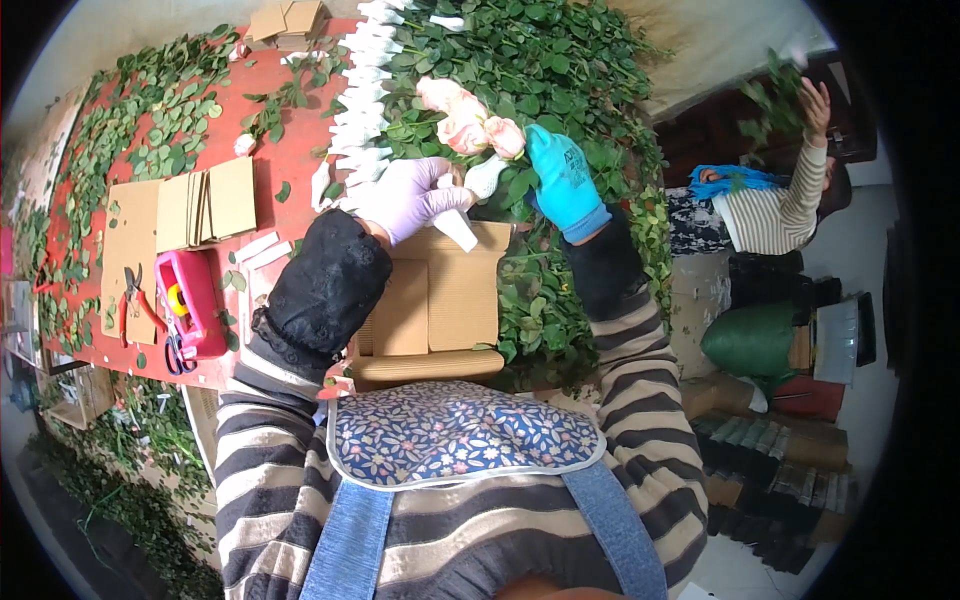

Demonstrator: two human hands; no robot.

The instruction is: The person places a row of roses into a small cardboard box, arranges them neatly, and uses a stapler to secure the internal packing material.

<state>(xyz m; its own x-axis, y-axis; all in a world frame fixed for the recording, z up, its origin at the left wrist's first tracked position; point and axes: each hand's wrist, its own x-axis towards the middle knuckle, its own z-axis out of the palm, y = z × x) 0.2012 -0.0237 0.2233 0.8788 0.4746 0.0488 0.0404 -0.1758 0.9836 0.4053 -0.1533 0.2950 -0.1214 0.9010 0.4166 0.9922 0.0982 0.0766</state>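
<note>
So the left hand in a lavender glove (pixel 405 203), around 11 o'clock from the middle, has its fingers curled on a flat white strip (pixel 457 230), probably pinched to stop it flopping. A rounded white-wrapped bud (pixel 485 179) sits just beside it, at 12. The right hand in a turquoise glove (pixel 563 172) is at 1 o'clock, fingers bent in by the pale-pink open roses (pixel 463 122); can't tell if they're gripping anything. Tan corrugated cardboard (pixel 463 300) lies dead centre, handy to both hands I'd guess. Hot-pink plastic tape dispenser (pixel 207 335) at 9, likely parked there for easy reach.
</note>
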